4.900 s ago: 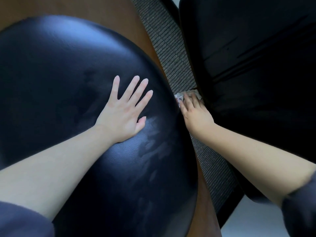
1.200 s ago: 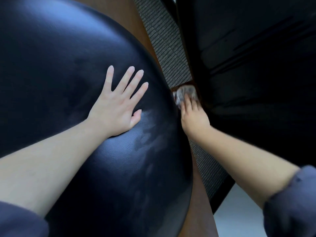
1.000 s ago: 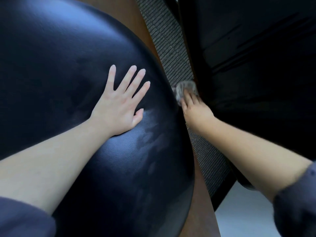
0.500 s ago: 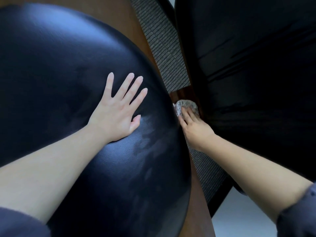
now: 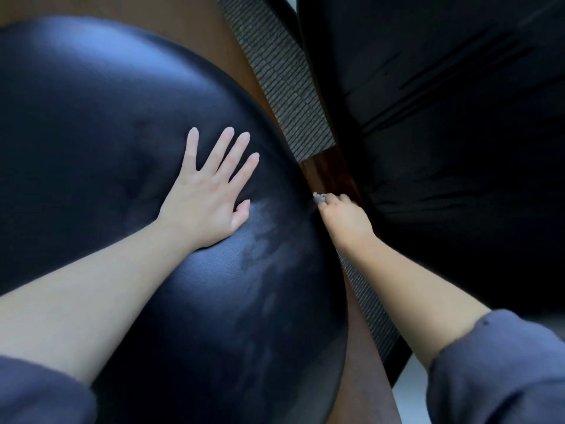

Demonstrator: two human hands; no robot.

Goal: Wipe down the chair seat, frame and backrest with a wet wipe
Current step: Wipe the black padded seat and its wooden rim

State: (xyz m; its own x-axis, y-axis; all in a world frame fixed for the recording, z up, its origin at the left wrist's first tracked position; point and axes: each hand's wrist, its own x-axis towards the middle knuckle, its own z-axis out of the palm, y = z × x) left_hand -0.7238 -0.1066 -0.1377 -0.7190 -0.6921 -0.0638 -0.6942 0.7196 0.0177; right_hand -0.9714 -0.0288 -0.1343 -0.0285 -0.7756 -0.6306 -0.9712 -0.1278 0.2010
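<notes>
While the left hand is lying flat on the black seat at mid-frame, its fingers spread and holding nothing, the right hand is clutching the wet wipe in curled fingers at the seat's right edge. I'd say the frame is being wiped now. The next stroke is calling for a slide farther up the wooden rail, toward the woven strip.

A left hand lies flat on the chair seat; just off the seat's right edge, the right hand presses a wet wipe against the frame, a mat running alongside.
</notes>
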